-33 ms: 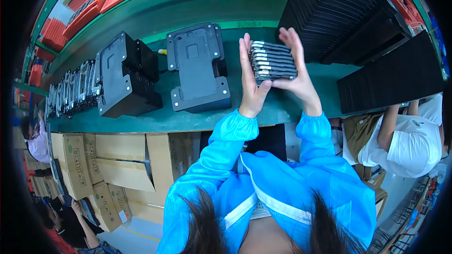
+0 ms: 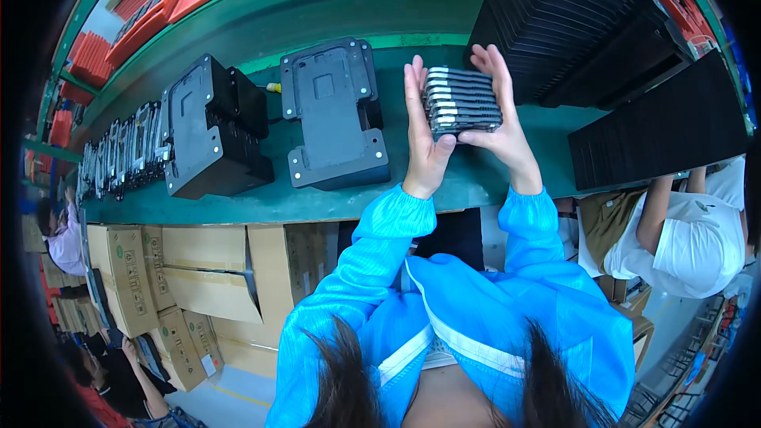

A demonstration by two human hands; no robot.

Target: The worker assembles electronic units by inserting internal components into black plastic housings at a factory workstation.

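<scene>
Layered stack, right of the black fixture.
Left hand and right hand, spread with fingers straight, flank it, apparently keeping its layers even.

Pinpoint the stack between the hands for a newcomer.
At the green workbench, look between the bare left hand and bare right hand. That small stack of thin black slabs has silvery left ends, unlike the larger ridged black stack rightward.
</scene>
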